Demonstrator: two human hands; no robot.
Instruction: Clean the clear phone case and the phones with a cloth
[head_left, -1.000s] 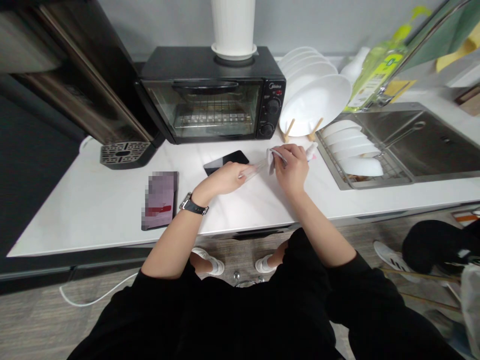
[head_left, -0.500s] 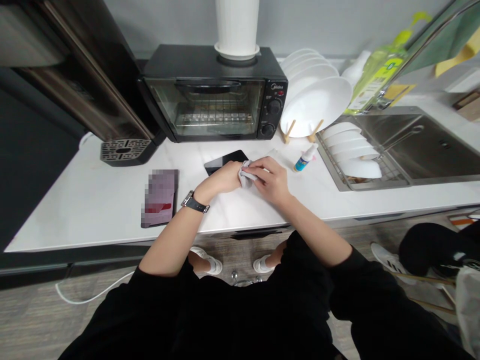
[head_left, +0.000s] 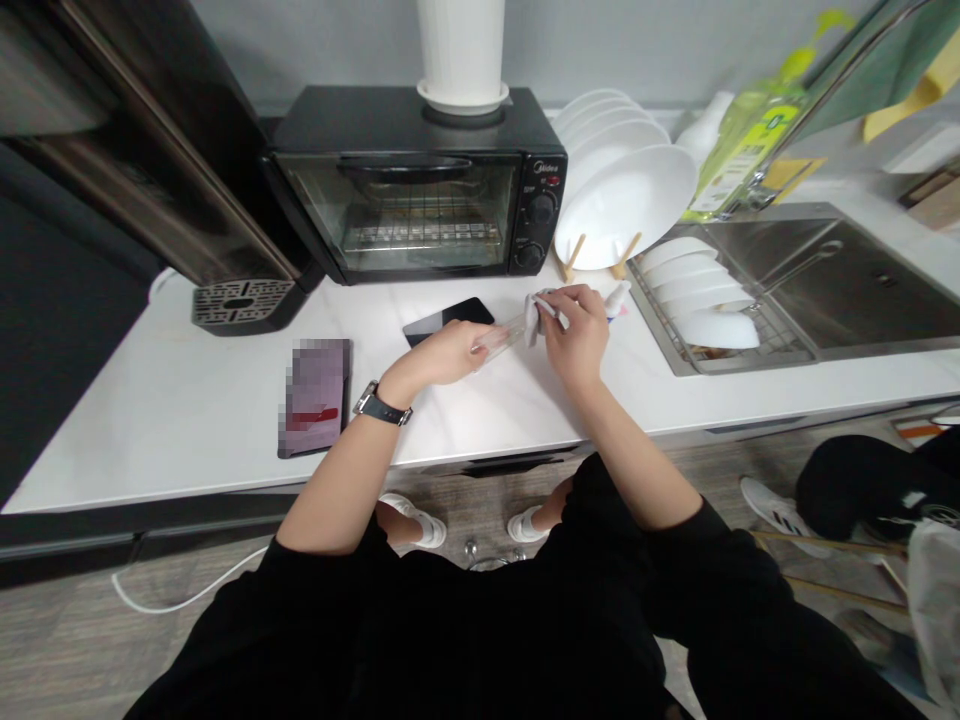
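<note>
Fingers of the left hand (head_left: 442, 352) are curled shut around one end of a slim, clear, tube-like thing (head_left: 501, 338), which sticks out to the right of them, just above the white countertop (head_left: 187, 400). What the tube is cannot be told for sure; it looks like clear plastic or glass, and I judge it light, stiff, smooth and rather slippery, perhaps fragile if glass, so it is best gripped around its shaft close to one end, as the left hand has it. At the tube's far end, the fingers of the right hand (head_left: 574, 335) are pinched together on a small pale cleaning cloth (head_left: 534, 315) wrapped about that tip. The cloth appears soft and limp, nearly weightless, and it seems to need only a pinch to stay put. A dark phone (head_left: 448, 319) lies flat just behind the left fingers. Just beyond the right fingers stands a small white bottle (head_left: 616, 298), mostly hidden by them. A toaster oven (head_left: 412, 190) sits well behind both hands.
</note>
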